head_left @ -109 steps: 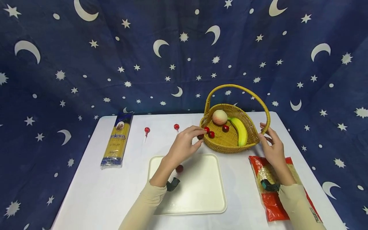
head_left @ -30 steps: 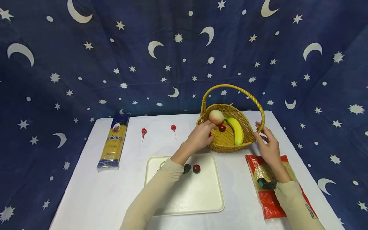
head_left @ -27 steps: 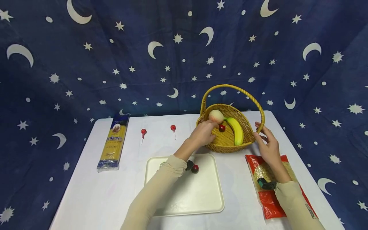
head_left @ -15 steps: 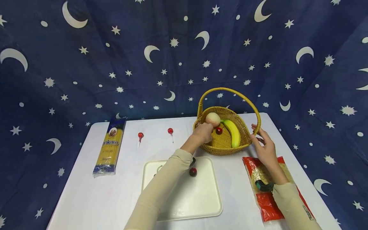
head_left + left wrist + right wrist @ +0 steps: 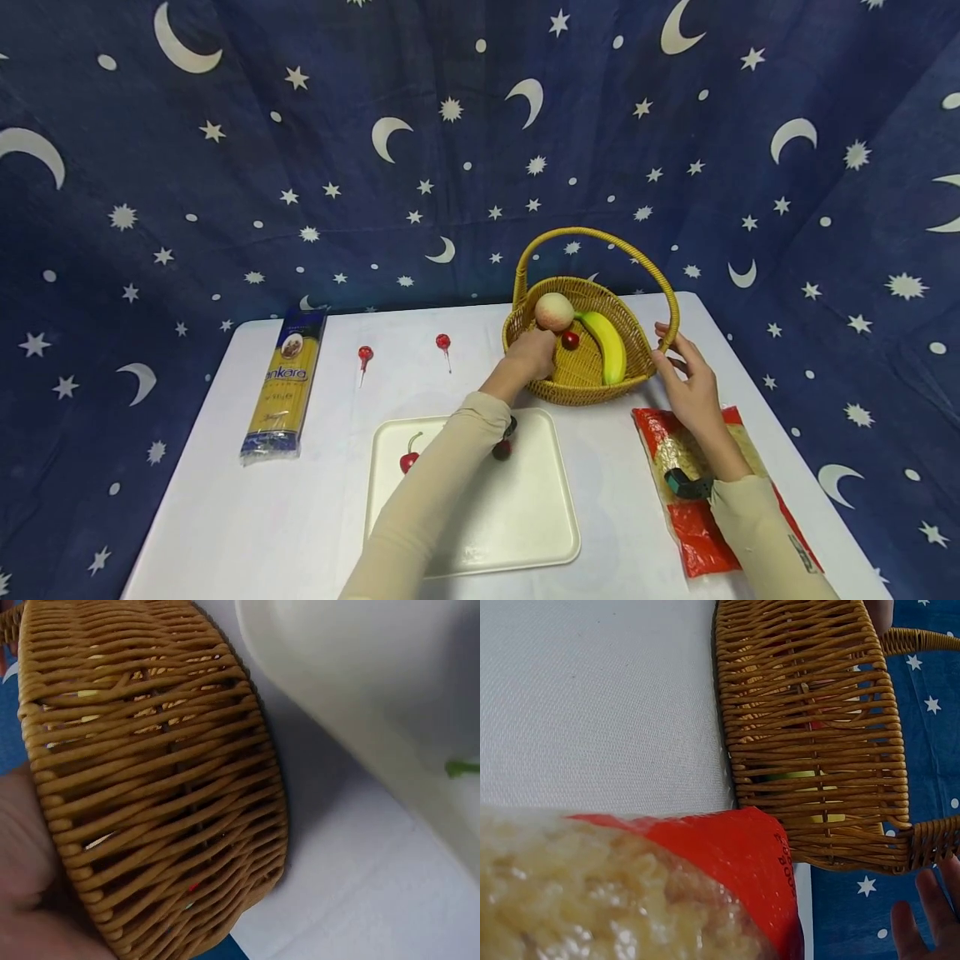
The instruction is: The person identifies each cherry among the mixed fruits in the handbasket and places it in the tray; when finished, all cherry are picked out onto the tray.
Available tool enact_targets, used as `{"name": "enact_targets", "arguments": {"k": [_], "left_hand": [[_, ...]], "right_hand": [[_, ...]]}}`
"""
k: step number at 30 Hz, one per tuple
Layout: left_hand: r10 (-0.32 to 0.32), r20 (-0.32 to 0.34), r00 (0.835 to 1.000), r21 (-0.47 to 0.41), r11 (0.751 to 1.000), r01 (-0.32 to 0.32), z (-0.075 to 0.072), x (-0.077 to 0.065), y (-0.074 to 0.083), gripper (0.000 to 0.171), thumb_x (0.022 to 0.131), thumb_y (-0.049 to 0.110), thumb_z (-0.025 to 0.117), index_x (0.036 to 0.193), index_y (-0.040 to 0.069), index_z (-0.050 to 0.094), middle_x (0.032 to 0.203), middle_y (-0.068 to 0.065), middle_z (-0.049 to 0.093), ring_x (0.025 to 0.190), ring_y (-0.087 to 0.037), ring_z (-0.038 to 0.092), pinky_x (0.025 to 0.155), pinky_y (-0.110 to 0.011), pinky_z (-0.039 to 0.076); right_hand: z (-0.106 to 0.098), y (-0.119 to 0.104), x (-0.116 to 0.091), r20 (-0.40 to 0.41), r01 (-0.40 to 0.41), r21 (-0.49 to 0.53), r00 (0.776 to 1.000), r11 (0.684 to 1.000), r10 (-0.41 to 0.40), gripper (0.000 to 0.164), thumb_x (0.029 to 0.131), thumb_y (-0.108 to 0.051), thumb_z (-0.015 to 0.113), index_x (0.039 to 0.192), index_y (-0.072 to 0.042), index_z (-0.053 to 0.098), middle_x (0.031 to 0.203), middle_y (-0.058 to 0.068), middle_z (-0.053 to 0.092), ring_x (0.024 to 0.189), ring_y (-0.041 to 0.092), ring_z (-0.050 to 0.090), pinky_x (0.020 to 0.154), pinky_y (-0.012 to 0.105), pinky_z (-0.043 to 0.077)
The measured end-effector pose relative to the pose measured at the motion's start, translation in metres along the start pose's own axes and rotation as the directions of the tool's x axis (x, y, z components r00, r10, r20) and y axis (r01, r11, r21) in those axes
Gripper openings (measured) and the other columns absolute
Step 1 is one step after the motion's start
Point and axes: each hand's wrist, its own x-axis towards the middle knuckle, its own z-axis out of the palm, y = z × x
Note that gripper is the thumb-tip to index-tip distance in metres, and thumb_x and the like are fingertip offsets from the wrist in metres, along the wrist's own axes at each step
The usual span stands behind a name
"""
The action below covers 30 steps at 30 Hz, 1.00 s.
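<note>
My left hand (image 5: 531, 354) reaches over the near left rim into the yellow wicker basket (image 5: 577, 392), its fingertips hidden; I cannot tell whether they pinch anything. In the left wrist view, the palm (image 5: 26, 847) lies along the rim. Just beyond the knuckles is a peach (image 5: 554, 312). A red cherry (image 5: 570, 340) and a banana (image 5: 606, 346) lie to the right of the hand. My right hand (image 5: 692, 379) holds the base of the basket's handle at the right, thumb in front and fingers behind.
A cream tray (image 5: 517, 533) with two cherries (image 5: 408, 461) lies under my left forearm. Two red lollipops (image 5: 443, 342) and a spaghetti pack (image 5: 285, 387) are to the left. A red-ended bag of pasta (image 5: 693, 533) lies beneath my right forearm.
My left hand has moved from the basket's left rim further inside, covering the cherries visible there earlier. The right hand stays on the handle. The head view has shifted slightly.
</note>
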Motion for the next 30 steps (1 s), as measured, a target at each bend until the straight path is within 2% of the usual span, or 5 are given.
{"name": "enact_targets", "arguments": {"k": [6, 12, 18, 25, 30], "left_hand": [[0.020, -0.034, 0.999, -0.021, 1.000, -0.021, 0.001, -0.001, -0.001, 0.018, 0.097, 0.009, 0.074, 0.081, 0.013, 0.066, 0.081, 0.000, 0.064, 0.076, -0.016, 0.056, 0.067, -0.028, 0.046], [0.093, -0.131, 0.987, -0.035, 0.995, -0.098, -0.007, -0.012, -0.003, 0.011, 0.096, 0.010, 0.074, 0.102, 0.014, 0.082, 0.101, 0.001, 0.079, 0.090, -0.017, 0.067, 0.078, -0.029, 0.055], [0.106, -0.271, 0.957, -0.117, 0.983, -0.142, -0.021, -0.037, -0.012, 0.024, 0.095, 0.009, 0.075, 0.117, 0.011, 0.082, 0.118, -0.002, 0.081, 0.104, -0.019, 0.074, 0.091, -0.032, 0.060], [0.091, -0.390, 0.916, -0.218, 0.958, -0.188, -0.031, -0.073, -0.032, 0.021, 0.094, 0.008, 0.077, 0.114, 0.006, 0.082, 0.110, -0.008, 0.078, 0.093, -0.021, 0.068, 0.082, -0.034, 0.059], [0.079, -0.442, 0.894, -0.225, 0.954, -0.195, -0.034, -0.097, -0.041, 0.022, 0.093, 0.009, 0.078, 0.114, 0.007, 0.083, 0.109, -0.008, 0.078, 0.095, -0.022, 0.073, 0.083, -0.033, 0.060]], "right_hand": [[0.001, -0.001, -0.001, 0.001, 0.000, 0.001, 1.000, 1.000, 0.000, 0.047, 0.106, -0.014, 0.065, 0.153, -0.017, 0.058, 0.152, 0.016, 0.061, 0.125, -0.019, 0.049, 0.099, 0.005, 0.043], [0.001, 0.000, -0.001, -0.005, -0.011, -0.010, 1.000, 1.000, 0.011, 0.047, 0.107, -0.016, 0.064, 0.154, -0.017, 0.057, 0.152, 0.016, 0.060, 0.126, -0.020, 0.047, 0.099, 0.004, 0.043], [0.000, -0.001, 0.000, -0.001, -0.017, -0.022, 1.000, 1.000, 0.017, 0.047, 0.107, -0.017, 0.064, 0.154, -0.018, 0.057, 0.153, 0.015, 0.060, 0.124, -0.021, 0.047, 0.099, 0.005, 0.044], [0.000, -0.003, -0.001, 0.005, -0.018, -0.012, 1.000, 1.000, 0.018, 0.048, 0.107, -0.016, 0.064, 0.155, -0.018, 0.057, 0.153, 0.015, 0.060, 0.127, -0.018, 0.048, 0.099, 0.005, 0.044], [0.000, -0.002, -0.001, 0.000, -0.014, -0.014, 1.000, 1.000, 0.014, 0.047, 0.107, -0.016, 0.064, 0.154, -0.017, 0.057, 0.154, 0.014, 0.060, 0.125, -0.019, 0.048, 0.098, 0.003, 0.041]]}}
